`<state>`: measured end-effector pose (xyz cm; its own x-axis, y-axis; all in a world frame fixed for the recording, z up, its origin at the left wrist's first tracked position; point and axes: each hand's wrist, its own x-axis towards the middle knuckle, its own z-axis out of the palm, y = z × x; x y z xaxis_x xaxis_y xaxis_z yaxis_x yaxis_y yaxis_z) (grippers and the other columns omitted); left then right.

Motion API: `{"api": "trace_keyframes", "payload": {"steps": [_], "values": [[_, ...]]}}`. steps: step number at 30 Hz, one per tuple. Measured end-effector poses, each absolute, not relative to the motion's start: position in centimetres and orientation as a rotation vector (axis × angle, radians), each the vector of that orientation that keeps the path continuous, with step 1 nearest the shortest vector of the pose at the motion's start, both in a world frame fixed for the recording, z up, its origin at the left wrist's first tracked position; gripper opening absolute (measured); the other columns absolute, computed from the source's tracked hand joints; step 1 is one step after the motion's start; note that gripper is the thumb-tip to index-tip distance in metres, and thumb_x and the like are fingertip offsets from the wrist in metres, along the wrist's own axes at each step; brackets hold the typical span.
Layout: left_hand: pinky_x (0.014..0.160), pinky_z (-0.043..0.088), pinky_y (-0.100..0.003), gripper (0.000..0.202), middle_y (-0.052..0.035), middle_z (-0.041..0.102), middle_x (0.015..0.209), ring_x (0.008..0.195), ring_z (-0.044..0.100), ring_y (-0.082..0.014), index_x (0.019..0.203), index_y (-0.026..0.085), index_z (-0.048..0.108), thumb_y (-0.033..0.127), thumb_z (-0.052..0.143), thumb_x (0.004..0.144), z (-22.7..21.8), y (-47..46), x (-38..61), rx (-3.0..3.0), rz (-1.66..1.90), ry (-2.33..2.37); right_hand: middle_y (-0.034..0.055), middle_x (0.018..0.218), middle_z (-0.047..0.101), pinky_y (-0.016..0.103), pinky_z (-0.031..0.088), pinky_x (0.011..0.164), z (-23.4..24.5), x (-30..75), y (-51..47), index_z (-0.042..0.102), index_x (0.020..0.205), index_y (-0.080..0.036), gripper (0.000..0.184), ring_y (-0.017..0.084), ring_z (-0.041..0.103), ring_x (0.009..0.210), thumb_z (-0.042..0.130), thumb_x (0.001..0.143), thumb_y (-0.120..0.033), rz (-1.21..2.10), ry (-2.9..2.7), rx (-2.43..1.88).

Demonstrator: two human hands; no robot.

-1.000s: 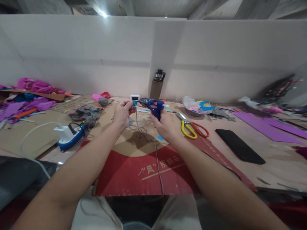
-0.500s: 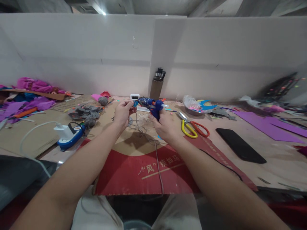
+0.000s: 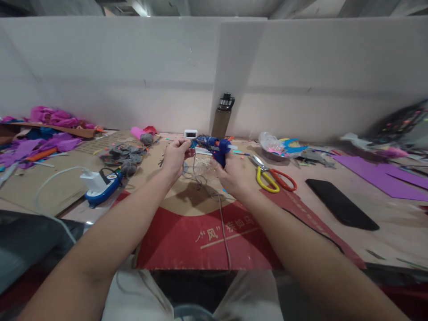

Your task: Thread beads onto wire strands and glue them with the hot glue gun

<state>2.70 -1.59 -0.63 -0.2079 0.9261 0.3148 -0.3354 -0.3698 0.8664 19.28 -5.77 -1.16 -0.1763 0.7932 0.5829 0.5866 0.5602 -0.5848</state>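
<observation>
My right hand (image 3: 233,175) is closed around the handle of a blue glue gun (image 3: 214,146), whose nozzle points left. My left hand (image 3: 175,157) pinches a small blue piece (image 3: 192,143) right at the gun's tip. A grey cord (image 3: 214,200) runs from the gun down over the red and tan cardboard sheet (image 3: 207,236) toward me. Both hands are raised a little above the table's middle.
Yellow and red scissors (image 3: 272,179) and a black phone (image 3: 341,203) lie to the right. A brown bottle (image 3: 223,117) stands at the wall. Left are a blue and white power strip (image 3: 100,186), grey yarn balls (image 3: 129,167) and purple scraps (image 3: 40,145). Purple sheets (image 3: 381,178) lie far right.
Both hands with the glue gun and the small piece stay together. The view has shifted slightly, so everything sits a little to the right.
</observation>
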Motion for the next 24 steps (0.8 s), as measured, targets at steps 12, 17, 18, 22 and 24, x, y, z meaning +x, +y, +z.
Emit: {"api": "trace_keyframes", "payload": {"steps": [12, 17, 18, 22, 24], "values": [[0.05, 0.041, -0.021, 0.009, 0.0024, 0.052, 0.06, 0.049, 0.051, -0.0067, 0.068, 0.014, 0.055, 0.016, 0.064, 0.068, -0.64, -1.64, 2.83, 1.078, 1.738, 0.864, 0.0129, 0.09, 0.063, 0.035, 0.042, 0.068, -0.96, 19.26, -5.99, 0.051, 0.106, -0.017, 0.03, 0.025, 0.058, 0.08, 0.044, 0.084, -0.035, 0.26, -1.893, -1.148], [0.05, 0.042, -0.02, 0.009, 0.0024, 0.052, 0.059, 0.049, 0.052, -0.0067, 0.067, 0.014, 0.055, 0.016, 0.063, 0.068, -0.5, -1.75, 2.79, 1.09, 1.738, 0.868, 0.0139, 0.092, 0.064, 0.034, 0.042, 0.068, -0.8, 19.25, -6.13, 0.052, 0.108, -0.015, 0.032, 0.025, 0.059, 0.08, 0.044, 0.084, -0.034, 0.228, -1.897, -1.185], [0.05, 0.042, -0.02, 0.009, 0.0025, 0.053, 0.059, 0.049, 0.052, -0.0068, 0.067, 0.014, 0.055, 0.016, 0.064, 0.068, -0.47, -1.75, 2.74, 1.089, 1.745, 0.87, 0.0142, 0.092, 0.064, 0.033, 0.042, 0.068, -0.7, 19.26, -6.23, 0.053, 0.108, -0.014, 0.032, 0.025, 0.059, 0.08, 0.045, 0.084, -0.034, 0.212, -1.9, -1.204], [0.05, 0.042, -0.019, 0.01, 0.0032, 0.052, 0.058, 0.05, 0.053, -0.0069, 0.068, 0.015, 0.055, 0.019, 0.065, 0.067, -0.46, -1.67, 2.58, 1.094, 1.753, 0.872, 0.0143, 0.091, 0.065, 0.033, 0.042, 0.066, -0.5, 19.27, -6.48, 0.053, 0.109, -0.014, 0.034, 0.025, 0.059, 0.079, 0.043, 0.085, -0.036, 0.188, -1.909, -1.249], [0.05, 0.042, -0.019, 0.011, 0.0036, 0.052, 0.058, 0.049, 0.052, -0.0065, 0.068, 0.015, 0.054, 0.019, 0.065, 0.067, -0.53, -1.63, 2.59, 1.099, 1.746, 0.87, 0.0137, 0.09, 0.065, 0.033, 0.042, 0.066, -0.57, 19.26, -6.43, 0.052, 0.109, -0.014, 0.034, 0.025, 0.059, 0.077, 0.042, 0.085, -0.036, 0.196, -1.904, -1.241]]}}
